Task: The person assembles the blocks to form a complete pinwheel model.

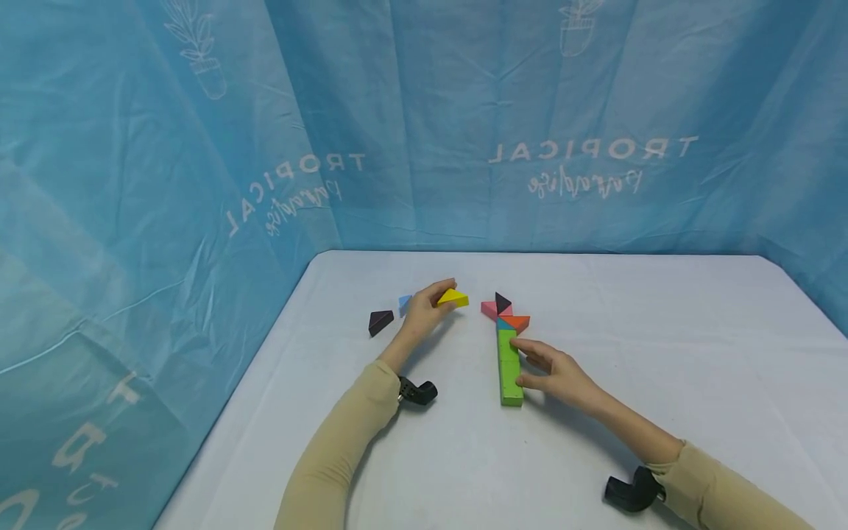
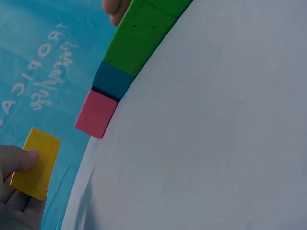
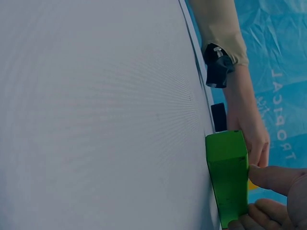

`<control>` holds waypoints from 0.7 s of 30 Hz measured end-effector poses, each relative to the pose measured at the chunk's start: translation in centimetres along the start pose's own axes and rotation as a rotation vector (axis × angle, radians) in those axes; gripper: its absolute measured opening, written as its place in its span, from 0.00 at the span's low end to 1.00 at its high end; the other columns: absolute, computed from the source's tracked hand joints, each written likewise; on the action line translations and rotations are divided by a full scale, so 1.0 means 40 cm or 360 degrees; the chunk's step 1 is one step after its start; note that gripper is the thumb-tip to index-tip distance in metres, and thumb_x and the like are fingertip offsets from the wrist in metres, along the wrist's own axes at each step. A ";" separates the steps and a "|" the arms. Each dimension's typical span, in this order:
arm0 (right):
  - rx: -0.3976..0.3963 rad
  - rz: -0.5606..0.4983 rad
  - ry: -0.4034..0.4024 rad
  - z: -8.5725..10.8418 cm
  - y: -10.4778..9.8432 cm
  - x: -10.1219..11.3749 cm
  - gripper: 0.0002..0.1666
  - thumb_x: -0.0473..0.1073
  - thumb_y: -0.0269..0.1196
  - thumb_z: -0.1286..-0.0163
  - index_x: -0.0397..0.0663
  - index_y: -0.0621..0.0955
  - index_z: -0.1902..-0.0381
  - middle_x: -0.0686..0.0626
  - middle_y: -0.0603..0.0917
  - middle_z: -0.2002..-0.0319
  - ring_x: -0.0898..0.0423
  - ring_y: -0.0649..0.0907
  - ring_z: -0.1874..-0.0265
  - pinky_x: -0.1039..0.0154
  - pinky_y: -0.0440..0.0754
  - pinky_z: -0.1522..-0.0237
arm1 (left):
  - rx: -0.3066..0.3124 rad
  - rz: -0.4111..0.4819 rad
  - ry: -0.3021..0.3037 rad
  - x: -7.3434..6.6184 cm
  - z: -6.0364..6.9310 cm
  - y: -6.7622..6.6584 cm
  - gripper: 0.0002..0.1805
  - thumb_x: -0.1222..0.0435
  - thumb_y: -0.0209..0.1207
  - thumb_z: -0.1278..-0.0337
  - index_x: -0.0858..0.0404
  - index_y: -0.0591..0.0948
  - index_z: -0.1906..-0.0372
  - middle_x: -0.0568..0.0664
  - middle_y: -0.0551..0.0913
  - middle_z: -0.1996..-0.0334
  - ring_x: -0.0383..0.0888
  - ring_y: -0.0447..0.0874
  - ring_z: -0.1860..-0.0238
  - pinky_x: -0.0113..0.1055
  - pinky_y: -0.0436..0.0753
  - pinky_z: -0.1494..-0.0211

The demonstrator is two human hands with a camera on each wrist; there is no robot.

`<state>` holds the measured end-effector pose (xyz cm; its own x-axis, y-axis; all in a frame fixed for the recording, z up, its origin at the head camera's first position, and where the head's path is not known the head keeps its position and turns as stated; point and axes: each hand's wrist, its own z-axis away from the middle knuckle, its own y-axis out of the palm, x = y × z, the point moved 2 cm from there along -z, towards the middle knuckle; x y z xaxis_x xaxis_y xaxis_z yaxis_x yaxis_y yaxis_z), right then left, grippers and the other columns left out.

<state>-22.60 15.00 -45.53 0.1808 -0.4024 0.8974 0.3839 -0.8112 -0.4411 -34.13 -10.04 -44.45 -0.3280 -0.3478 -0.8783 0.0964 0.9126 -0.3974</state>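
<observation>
My left hand (image 1: pixel 424 315) pinches a yellow triangular block (image 1: pixel 454 297) between thumb and fingers; in the left wrist view the thumb lies on that yellow block (image 2: pixel 42 165). It is held left of a block arrangement. A column of green blocks (image 1: pixel 509 372) lies there, with a blue triangular block (image 1: pixel 504 324) at its far end. Beyond come an orange triangular block (image 1: pixel 519 322), pink blocks (image 1: pixel 488 309) and a black triangular block (image 1: pixel 502 302). Along the column's right side, the thumb and fingertips of my right hand (image 1: pixel 559 375) touch the green blocks.
On the white-covered table (image 1: pixel 629 316), a dark brown triangular block (image 1: pixel 380 322) lies left of the left hand. Partly hidden behind that hand is a light blue block (image 1: pixel 404 303). A blue printed curtain (image 1: pixel 430 110) hangs behind and at the left.
</observation>
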 end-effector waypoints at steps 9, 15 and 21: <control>0.0000 -0.0007 0.0020 0.000 -0.001 0.000 0.40 0.44 0.66 0.40 0.48 0.65 0.31 0.44 0.65 0.30 0.42 0.66 0.31 0.49 0.67 0.34 | 0.0171 -0.0079 -0.0024 0.014 -0.007 0.049 0.25 0.73 0.58 0.42 0.66 0.72 0.37 0.55 0.78 0.40 0.47 0.74 0.37 0.35 0.74 0.35; -0.0007 -0.0009 0.0032 0.000 -0.001 0.002 0.40 0.44 0.66 0.40 0.49 0.65 0.31 0.44 0.65 0.30 0.42 0.66 0.31 0.49 0.67 0.34 | 0.0253 -0.0105 -0.0040 0.022 -0.004 0.058 0.26 0.73 0.57 0.41 0.66 0.71 0.37 0.55 0.78 0.41 0.48 0.75 0.38 0.37 0.74 0.35; -0.0002 0.0010 0.0006 -0.001 -0.001 -0.001 0.39 0.44 0.66 0.39 0.46 0.65 0.31 0.42 0.65 0.30 0.40 0.66 0.31 0.48 0.67 0.34 | 0.0303 -0.0148 -0.0028 0.027 -0.006 0.066 0.26 0.74 0.57 0.41 0.66 0.71 0.36 0.55 0.77 0.40 0.49 0.74 0.37 0.38 0.72 0.33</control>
<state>-22.66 15.02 -45.56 0.1797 -0.4094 0.8945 0.3818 -0.8090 -0.4470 -34.45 -7.95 -46.39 -0.3277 -0.4338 -0.8393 0.2426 0.8199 -0.5186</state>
